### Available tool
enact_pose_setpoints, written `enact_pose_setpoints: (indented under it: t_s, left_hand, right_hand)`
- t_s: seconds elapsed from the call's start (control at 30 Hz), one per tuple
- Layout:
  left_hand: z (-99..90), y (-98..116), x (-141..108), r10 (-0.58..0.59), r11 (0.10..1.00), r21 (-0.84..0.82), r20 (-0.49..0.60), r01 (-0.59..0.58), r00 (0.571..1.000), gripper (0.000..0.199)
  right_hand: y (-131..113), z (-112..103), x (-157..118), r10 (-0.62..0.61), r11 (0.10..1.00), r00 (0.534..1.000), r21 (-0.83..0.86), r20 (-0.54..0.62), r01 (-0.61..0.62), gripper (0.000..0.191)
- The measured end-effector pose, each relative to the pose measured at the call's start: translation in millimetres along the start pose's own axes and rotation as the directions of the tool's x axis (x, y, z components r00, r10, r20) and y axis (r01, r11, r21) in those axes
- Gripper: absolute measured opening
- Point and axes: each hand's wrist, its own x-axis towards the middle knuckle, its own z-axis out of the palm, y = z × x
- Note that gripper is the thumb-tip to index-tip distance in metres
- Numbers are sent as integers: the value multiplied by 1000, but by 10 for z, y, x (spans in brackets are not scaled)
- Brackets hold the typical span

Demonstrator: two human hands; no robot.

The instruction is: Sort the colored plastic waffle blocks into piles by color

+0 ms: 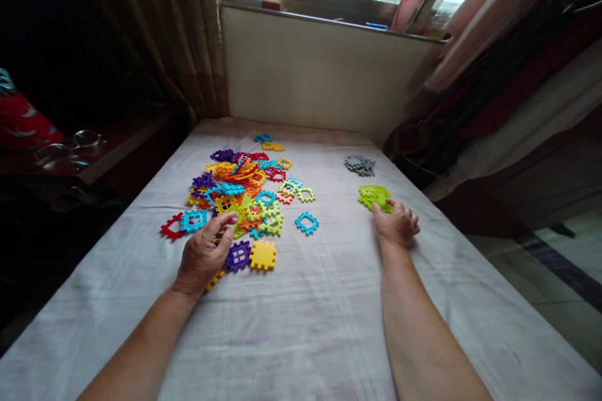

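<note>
A mixed heap of plastic interlocking tiles [263,225] in several colours lies left of centre on the cloth-covered surface. My left hand [204,254] is at the heap's near edge, its fingers stretched and the thumb apart, with no held piece visible. Close to it lie a purple window tile [239,256], a solid yellow tile [263,255] and a blue window tile [193,220]. On the right, my right hand [396,223] reaches a small pile of lime green tiles [371,195]. Its thumb and forefinger close on a lime green tile at the pile's near edge; the other fingers are curled.
Behind the green pile sits a pile of grey tiles [360,165]. A blue frame tile [307,223] lies apart from the heap. A wall [320,69] with a window borders the far edge. Eyeglasses [70,147] rest on a dark side table [126,138] at left.
</note>
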Motion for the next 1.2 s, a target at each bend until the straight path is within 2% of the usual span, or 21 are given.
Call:
enact_pose_setpoints:
  t_s: [0.2,0.33,0.4,0.5,0.6,0.67,0.77,0.87,0.97,1.07,1.2]
  left_hand:
    - [-9,1,-5,-11,1000,10,2,11,1000,33]
    - [-3,15,-9,-24,1000,-4,3,24,1000,33]
    - [0,23,-8,-25,1000,-11,4,25,1000,33]
    - [0,27,-2,-9,1000,-12,0,9,1000,33]
    - [-6,19,3,-3,1000,-14,-7,3,1000,32]
    - [-10,15,6,-8,1000,-17,-4,8,1000,33]
    - [-11,15,8,-11,1000,-21,3,11,1000,34]
    - [-8,18,9,-17,1000,-20,6,17,1000,34]
    - [-4,14,8,-28,999,-18,5,28,1000,34]
    - [-1,7,6,-29,999,-18,10,29,1000,35]
    - [5,7,6,-27,999,-22,5,27,1000,34]
  right_hand:
    - [65,50,16,113,993,992,-51,58,-110,39]
    - [79,86,12,77,996,997,-34,10,-77,39]
    - [40,107,-17,2,1000,1000,2,-31,-2,37]
    - [-133,147,-136,-201,974,978,97,-50,205,32]
    - [-417,189,-328,-453,874,891,211,29,437,32]
    - [-631,204,-455,-537,831,833,249,130,497,33]
    - [-937,201,-580,-496,868,817,190,294,458,42]
    - [-1175,194,-614,-436,892,801,77,410,446,51]
    - [-1285,211,-613,-433,877,777,15,456,480,44]
    - [-1220,228,-601,-436,879,785,22,440,476,39]
    - [-888,187,-457,-408,908,858,44,312,416,40]
